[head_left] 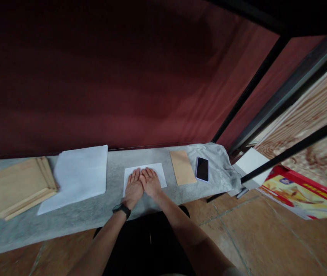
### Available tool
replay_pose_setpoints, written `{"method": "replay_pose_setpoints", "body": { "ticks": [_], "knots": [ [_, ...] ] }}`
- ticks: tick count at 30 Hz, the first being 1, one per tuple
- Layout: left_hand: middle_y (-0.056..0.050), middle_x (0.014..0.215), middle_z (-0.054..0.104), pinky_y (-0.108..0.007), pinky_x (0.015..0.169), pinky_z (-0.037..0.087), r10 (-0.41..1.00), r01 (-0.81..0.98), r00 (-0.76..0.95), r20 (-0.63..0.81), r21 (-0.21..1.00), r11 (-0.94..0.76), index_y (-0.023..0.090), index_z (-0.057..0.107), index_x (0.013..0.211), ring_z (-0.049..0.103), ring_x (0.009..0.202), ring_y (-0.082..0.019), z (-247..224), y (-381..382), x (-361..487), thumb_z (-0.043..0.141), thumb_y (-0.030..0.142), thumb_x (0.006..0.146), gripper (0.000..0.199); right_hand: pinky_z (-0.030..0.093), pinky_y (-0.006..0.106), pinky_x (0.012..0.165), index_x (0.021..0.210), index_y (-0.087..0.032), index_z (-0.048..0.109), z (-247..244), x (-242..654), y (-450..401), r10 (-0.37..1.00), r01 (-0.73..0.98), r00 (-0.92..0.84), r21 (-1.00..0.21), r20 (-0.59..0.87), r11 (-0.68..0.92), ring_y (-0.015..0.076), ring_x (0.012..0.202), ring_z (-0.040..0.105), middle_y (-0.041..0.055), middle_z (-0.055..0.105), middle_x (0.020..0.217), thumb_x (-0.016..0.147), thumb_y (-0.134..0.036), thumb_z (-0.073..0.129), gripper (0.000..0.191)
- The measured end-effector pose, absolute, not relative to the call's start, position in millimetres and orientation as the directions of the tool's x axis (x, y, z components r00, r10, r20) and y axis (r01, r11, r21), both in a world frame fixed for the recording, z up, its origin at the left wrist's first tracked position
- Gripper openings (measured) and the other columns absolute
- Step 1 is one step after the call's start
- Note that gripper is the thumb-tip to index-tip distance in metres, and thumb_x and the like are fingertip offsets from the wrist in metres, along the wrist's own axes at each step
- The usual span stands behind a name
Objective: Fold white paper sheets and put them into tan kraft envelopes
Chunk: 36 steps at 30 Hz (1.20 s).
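Both of my hands lie flat, side by side and touching, on a small white sheet of paper (pixel 159 174). My left hand (pixel 134 187), with a dark watch (pixel 122 209) at its wrist, presses the sheet's left half, fingers pointing away from me. Beside it, my right hand (pixel 151 181) rests with its fingers stretched out and its thumb side against the left. The hands cover the sheet's middle and near edge. Just right of the sheet lies a single brown envelope (pixel 183 167). To the left is a stack of larger white paper (pixel 80 176).
A grey cloth covers the long narrow table (pixel 74 218). Several brown envelopes (pixel 22 184) are piled at its left, and a phone (pixel 202 169) lies near its right end. Beyond stand a dark red wall (pixel 108 96), a black frame post (pixel 250 92) and a red-yellow box (pixel 304 191).
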State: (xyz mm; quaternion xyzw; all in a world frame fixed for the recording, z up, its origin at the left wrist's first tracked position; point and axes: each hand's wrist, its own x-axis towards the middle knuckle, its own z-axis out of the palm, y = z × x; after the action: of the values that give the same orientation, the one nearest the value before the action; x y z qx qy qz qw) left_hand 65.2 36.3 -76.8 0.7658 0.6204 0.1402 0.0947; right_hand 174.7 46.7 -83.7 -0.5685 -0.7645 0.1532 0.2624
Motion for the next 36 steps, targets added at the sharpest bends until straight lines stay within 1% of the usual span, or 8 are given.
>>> {"method": "replay_pose_setpoints", "body": {
  "ticks": [4,7,10,13,16,20,26,36],
  "knots": [
    [-0.021,0.159,0.040,-0.051,0.124,0.023,0.972,0.931,0.146,0.182,0.307,-0.197,0.007,0.043,0.150,0.029,0.152,-0.030,-89.5,36.7,57.2,0.032,0.026,0.098,0.057,0.025,0.052,0.123,0.149,-0.020,0.049,-93.7,190.5,50.2,0.953,0.825,-0.174,-0.493,0.246,0.278,0.0271,0.149,0.035,0.0111,0.042,0.158,0.105,-0.037,0.046,0.048],
    [-0.020,0.160,0.038,-0.053,0.123,0.024,0.970,0.950,0.081,0.230,0.277,-0.145,0.009,0.041,0.152,0.029,0.152,-0.031,-94.0,33.8,51.0,0.033,0.035,0.099,0.059,0.025,0.054,0.122,0.152,-0.014,0.045,-95.4,207.3,52.3,0.962,0.863,-0.123,-0.453,0.243,0.224,0.0308,0.149,0.034,0.0166,0.037,0.160,0.105,-0.039,0.046,0.054],
    [-0.022,0.160,0.037,-0.053,0.123,0.022,0.969,0.970,-0.006,0.247,0.237,-0.055,0.005,0.038,0.153,0.029,0.152,-0.033,-95.0,30.9,47.1,0.033,0.043,0.100,0.065,0.026,0.053,0.122,0.154,-0.009,0.040,-94.1,221.4,55.1,0.976,0.913,-0.051,-0.385,0.212,0.132,0.0330,0.149,0.034,0.0198,0.033,0.161,0.106,-0.040,0.043,0.058],
    [-0.024,0.160,0.035,-0.051,0.124,0.020,0.965,0.980,-0.053,0.255,0.197,0.002,0.000,0.036,0.153,0.029,0.152,-0.034,-94.9,28.4,45.0,0.029,0.046,0.101,0.070,0.025,0.050,0.122,0.155,-0.007,0.036,-93.8,228.5,56.4,0.980,0.939,-0.023,-0.332,0.199,0.090,0.0320,0.149,0.034,0.0188,0.033,0.161,0.106,-0.042,0.038,0.060],
    [-0.023,0.161,0.034,-0.051,0.124,0.019,0.964,0.983,-0.056,0.261,0.183,0.007,0.001,0.033,0.154,0.028,0.152,-0.034,-95.0,27.0,44.6,0.026,0.047,0.101,0.071,0.025,0.049,0.122,0.156,-0.008,0.035,-95.0,228.4,56.4,0.983,0.951,-0.010,-0.301,0.184,0.066,0.0306,0.149,0.034,0.0168,0.031,0.161,0.106,-0.044,0.036,0.061],
    [-0.023,0.162,0.033,-0.051,0.124,0.019,0.964,0.984,-0.049,0.261,0.180,0.001,0.001,0.031,0.155,0.026,0.153,-0.033,-93.8,26.6,44.8,0.023,0.051,0.101,0.075,0.024,0.049,0.123,0.157,-0.008,0.034,-95.0,225.7,56.3,0.985,0.956,-0.001,-0.289,0.171,0.051,0.0302,0.149,0.033,0.0160,0.030,0.162,0.106,-0.044,0.034,0.062],
    [-0.024,0.163,0.030,-0.051,0.122,0.021,0.972,0.990,-0.024,0.234,0.143,-0.010,0.004,0.032,0.155,0.025,0.153,-0.035,-87.7,25.4,43.7,0.028,0.058,0.099,0.078,0.022,0.050,0.123,0.157,-0.006,0.032,-88.6,226.0,56.0,0.990,0.953,-0.005,-0.299,0.140,0.047,0.0303,0.150,0.031,0.0170,0.027,0.163,0.106,-0.043,0.033,0.063],
    [-0.022,0.164,0.029,-0.050,0.122,0.020,0.979,0.992,-0.033,0.204,0.129,0.006,0.006,0.032,0.156,0.024,0.153,-0.034,-87.6,27.0,43.6,0.028,0.056,0.099,0.076,0.022,0.049,0.123,0.157,-0.009,0.034,-80.8,225.2,56.1,0.992,0.952,0.014,-0.306,0.126,0.026,0.0297,0.150,0.032,0.0147,0.029,0.162,0.105,-0.043,0.035,0.062]
  ]
}}
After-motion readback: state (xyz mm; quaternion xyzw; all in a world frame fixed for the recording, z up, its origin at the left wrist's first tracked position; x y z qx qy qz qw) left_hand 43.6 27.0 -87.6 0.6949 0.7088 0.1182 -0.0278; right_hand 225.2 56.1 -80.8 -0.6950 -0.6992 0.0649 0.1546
